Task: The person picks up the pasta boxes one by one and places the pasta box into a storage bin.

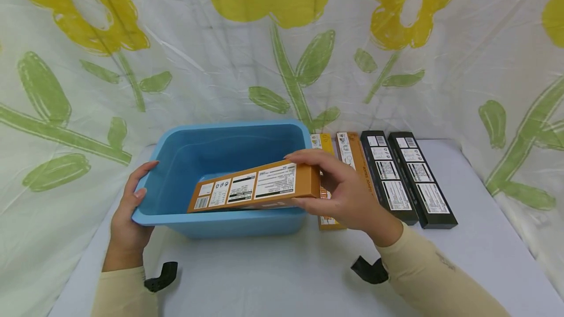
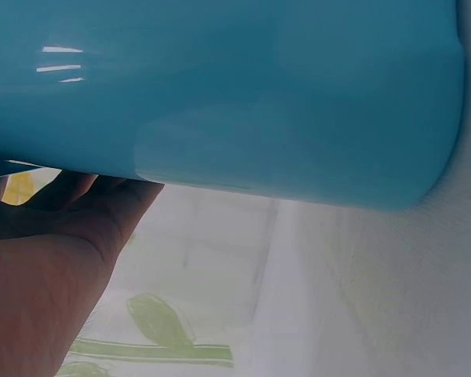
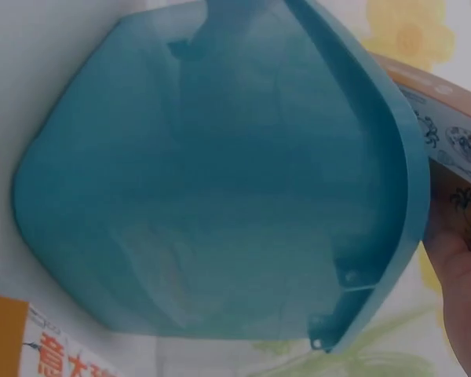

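A blue plastic basin (image 1: 246, 226) stands on the table, left of centre. My left hand (image 1: 129, 209) grips its left rim, thumb over the edge; in the left wrist view that hand (image 2: 55, 259) shows beneath the basin's wall (image 2: 259, 102). With my right hand (image 1: 343, 190) I hold an orange-brown long carton (image 1: 251, 187) by its right end. The carton lies slanted over the basin's front rim, its left end lower and inside. White label panels and a barcode cover the side facing me. In the right wrist view the carton (image 3: 463, 141) appears beyond the basin's rim.
To the basin's right lie a yellow carton (image 1: 328, 221), an orange-brown carton (image 1: 354, 153) and two black cartons (image 1: 389, 175), side by side on the white table (image 1: 264, 278). Behind the table hangs a white curtain (image 1: 185, 57) with yellow flowers.
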Available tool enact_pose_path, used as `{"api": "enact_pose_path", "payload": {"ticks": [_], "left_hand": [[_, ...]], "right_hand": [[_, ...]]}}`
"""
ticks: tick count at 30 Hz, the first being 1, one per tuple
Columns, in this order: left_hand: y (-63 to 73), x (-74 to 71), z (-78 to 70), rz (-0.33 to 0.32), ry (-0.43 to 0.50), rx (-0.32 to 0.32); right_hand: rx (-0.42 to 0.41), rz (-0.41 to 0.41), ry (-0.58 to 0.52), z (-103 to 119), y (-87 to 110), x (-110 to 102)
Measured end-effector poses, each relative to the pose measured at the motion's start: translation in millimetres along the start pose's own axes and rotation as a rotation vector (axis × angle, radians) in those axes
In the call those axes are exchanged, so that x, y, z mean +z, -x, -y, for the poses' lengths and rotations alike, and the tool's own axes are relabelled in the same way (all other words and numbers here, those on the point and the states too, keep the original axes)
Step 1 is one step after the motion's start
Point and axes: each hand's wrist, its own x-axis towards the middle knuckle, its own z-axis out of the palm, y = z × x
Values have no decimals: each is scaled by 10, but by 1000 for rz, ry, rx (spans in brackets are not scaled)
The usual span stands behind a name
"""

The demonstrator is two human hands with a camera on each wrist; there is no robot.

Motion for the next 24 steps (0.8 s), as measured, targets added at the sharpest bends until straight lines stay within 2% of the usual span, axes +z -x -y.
{"api": "enact_pose_path", "payload": {"ticks": [13,18,24], "left_hand": [[-13,-12,24,17,21,22],[-9,-16,25,18,23,27],[-3,-6,15,10,11,18]], "right_hand": [[118,49,17,-65,-144,98],[127,75,81,-71,-212,138],[180,104,145,-38,-279,148]]}}
